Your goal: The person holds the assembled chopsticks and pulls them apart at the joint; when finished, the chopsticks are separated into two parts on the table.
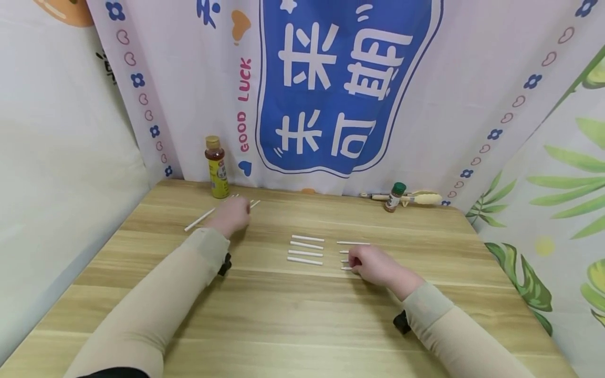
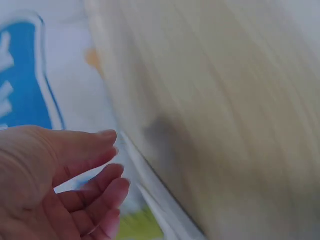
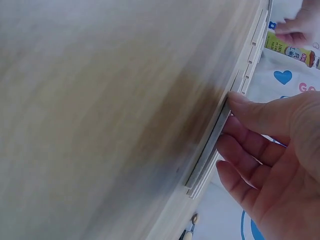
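My left hand (image 1: 231, 214) is above a few loose white sticks (image 1: 197, 220) at the back left. In the left wrist view the same hand (image 2: 52, 185) has its thumb apart from loosely bent fingers, with nothing between them; blurred sticks (image 2: 165, 202) lie just beyond. My right hand (image 1: 378, 268) pinches the nearest white stick (image 1: 346, 269) of the right column, whose other end it hides. From the right wrist, thumb and fingers of that hand (image 3: 280, 145) meet along the held stick (image 3: 204, 155), low at the tabletop. Several parallel sticks (image 1: 304, 261) form a middle column.
A yellow-labelled bottle (image 1: 219, 170) stands at the back left. At the back right are a small green-capped jar (image 1: 395, 198) and a cream-coloured utensil (image 1: 424, 198). A printed cloth (image 1: 198, 105) hangs behind the wooden table (image 1: 293, 320).
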Available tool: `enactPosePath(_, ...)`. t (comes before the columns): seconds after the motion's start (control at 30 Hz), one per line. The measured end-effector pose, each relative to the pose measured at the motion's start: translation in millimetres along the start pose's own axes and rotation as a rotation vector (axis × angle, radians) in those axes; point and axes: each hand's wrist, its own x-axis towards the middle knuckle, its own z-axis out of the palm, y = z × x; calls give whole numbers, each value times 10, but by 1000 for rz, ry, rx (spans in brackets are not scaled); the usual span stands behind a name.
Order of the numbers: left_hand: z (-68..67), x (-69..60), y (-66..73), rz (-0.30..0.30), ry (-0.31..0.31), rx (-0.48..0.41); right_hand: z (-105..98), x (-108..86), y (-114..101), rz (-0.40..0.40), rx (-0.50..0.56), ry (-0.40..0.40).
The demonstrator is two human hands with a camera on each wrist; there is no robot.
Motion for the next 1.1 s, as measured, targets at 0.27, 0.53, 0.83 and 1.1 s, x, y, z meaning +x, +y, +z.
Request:
enactPosePath(0.27, 69, 34, -354, -76, -28, 75, 2, 2, 14, -14, 4, 10)
enactPosePath(0.53, 56, 8, -256, -49, -66, 109, -14, -7, -11, -31, -8, 11)
enactPosePath(0.83, -42, -45, 280, 28, -78, 62, -105, 94, -112, -16, 102, 128)
enactPosePath(1.1, 109, -165, 918, 207, -103, -5, -253, 250, -328, -133, 81, 351)
